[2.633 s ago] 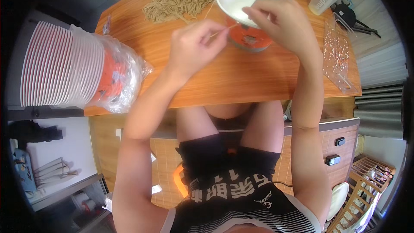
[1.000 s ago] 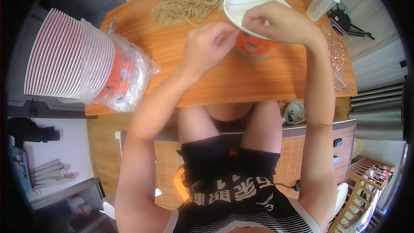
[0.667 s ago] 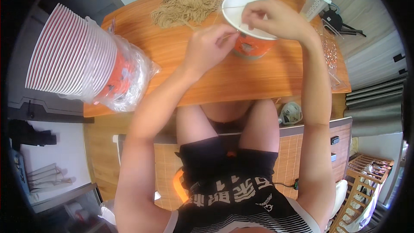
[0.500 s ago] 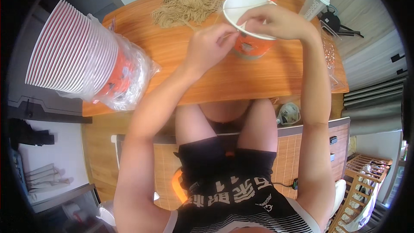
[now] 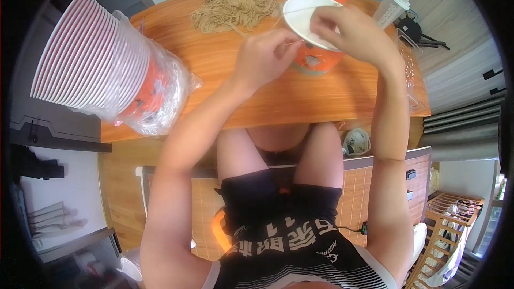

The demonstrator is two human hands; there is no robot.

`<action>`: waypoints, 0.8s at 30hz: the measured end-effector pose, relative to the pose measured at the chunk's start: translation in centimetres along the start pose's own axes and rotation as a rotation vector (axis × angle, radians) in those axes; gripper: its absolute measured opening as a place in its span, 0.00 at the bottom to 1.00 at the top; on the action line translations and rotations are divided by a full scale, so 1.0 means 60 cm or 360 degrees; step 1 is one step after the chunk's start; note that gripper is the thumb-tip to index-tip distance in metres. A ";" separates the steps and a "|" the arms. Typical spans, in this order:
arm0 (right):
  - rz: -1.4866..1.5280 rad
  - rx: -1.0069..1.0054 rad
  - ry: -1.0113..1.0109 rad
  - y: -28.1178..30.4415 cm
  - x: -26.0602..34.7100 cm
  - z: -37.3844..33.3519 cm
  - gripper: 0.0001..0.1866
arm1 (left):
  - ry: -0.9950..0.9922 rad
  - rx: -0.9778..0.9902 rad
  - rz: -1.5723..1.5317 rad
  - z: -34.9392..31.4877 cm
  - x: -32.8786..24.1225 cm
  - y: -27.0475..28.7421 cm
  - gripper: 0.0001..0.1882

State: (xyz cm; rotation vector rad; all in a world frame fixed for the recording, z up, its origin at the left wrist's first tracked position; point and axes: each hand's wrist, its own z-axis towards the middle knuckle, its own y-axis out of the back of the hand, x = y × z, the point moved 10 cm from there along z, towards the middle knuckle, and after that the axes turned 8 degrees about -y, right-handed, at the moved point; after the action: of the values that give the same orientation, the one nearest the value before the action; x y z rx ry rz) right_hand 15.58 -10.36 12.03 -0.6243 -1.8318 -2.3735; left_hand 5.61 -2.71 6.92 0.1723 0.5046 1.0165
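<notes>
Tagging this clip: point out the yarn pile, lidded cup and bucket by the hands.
Yarn pile point(image 5: 235, 4), head view: heap's middle.
Lidded cup point(image 5: 389, 12), head view: side wall.
Bucket point(image 5: 318, 60), head view: orange outer wall.

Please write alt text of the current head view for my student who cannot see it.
A seated person pinches thin tan string in the left grip, beside an orange paper bucket; the right grip is at its open white mouth. Tan yarn, a lidded cup and plastic-wrapped nested buckets share the wooden table.

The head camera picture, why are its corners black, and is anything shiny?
Head view: round fisheye image, so corners go dark; head view: white glare on the crinkled clear plastic bag partly around the stacked white-rimmed orange buckets.
</notes>
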 end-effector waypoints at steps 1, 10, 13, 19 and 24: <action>-0.0294 -0.0145 -0.0050 0.007 0.016 -0.009 0.07 | -0.0015 -0.0016 -0.0017 0.000 0.000 0.002 0.05; -0.0566 -0.0922 -0.0522 -0.031 0.073 -0.086 0.09 | 0.0363 0.0134 -0.0364 -0.011 0.029 -0.011 0.04; -0.0336 -0.1100 -0.0595 -0.064 0.052 -0.103 0.07 | 0.0636 0.0166 -0.0709 -0.017 0.055 -0.019 0.06; -0.0060 -0.1479 -0.0535 -0.087 0.027 -0.117 0.04 | 0.0941 0.0219 -0.0921 -0.034 0.075 -0.048 0.09; -0.0122 -0.1541 -0.0371 -0.101 0.025 -0.119 0.05 | 0.0984 0.0250 -0.0819 -0.033 0.079 -0.040 0.07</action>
State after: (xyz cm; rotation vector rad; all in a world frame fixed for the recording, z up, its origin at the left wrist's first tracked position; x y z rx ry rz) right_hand 10.47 -15.10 5.61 -0.9150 -0.6186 -3.2719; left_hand 8.48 -0.14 2.77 -0.1397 1.1285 0.5064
